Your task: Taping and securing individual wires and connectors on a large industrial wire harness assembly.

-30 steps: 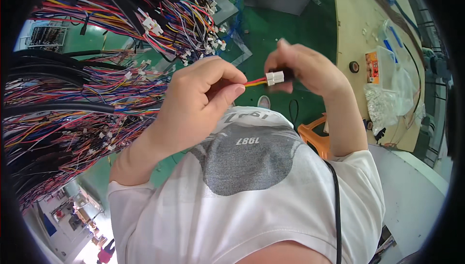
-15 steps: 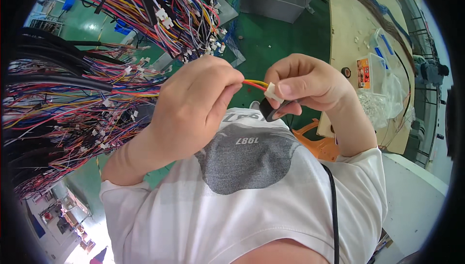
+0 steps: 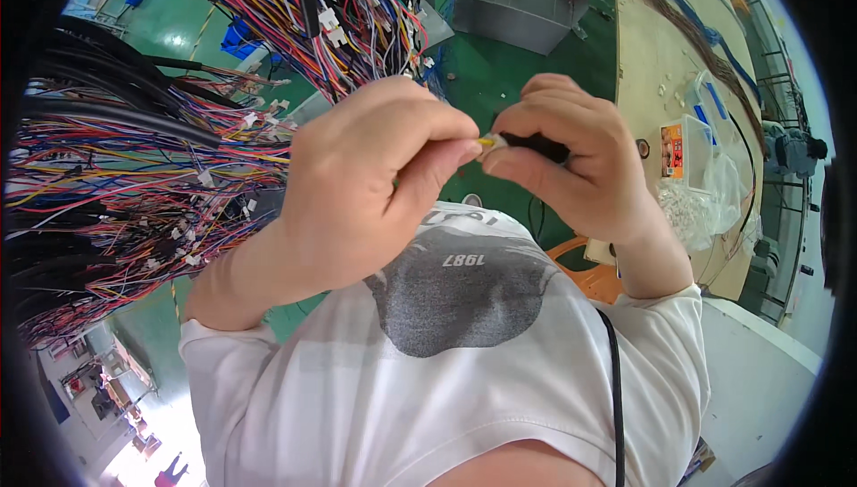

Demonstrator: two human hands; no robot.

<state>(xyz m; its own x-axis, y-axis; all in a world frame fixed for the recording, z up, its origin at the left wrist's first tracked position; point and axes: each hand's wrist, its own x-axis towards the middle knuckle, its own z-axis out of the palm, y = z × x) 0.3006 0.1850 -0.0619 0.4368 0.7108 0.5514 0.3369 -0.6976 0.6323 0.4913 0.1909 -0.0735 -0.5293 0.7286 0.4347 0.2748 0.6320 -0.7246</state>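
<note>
Forearms (image 3: 243, 274) angled inward, left hand (image 3: 361, 179) and right hand (image 3: 585, 152) nearly meet before the white shirt (image 3: 464, 389), the left pinching one visible yellow wire (image 3: 485, 141), the right grasping one white connector (image 3: 497, 141). Green floor (image 3: 478, 69) opens between wire harnesses (image 3: 348, 27) and the wooden table (image 3: 644, 49) edge.

From my remote seat I see a wire-harness workshop: thick bundles of coloured wires (image 3: 134, 170), white plug connectors (image 3: 328, 19), plywood worktable (image 3: 638, 41), green floor (image 3: 478, 67).
</note>
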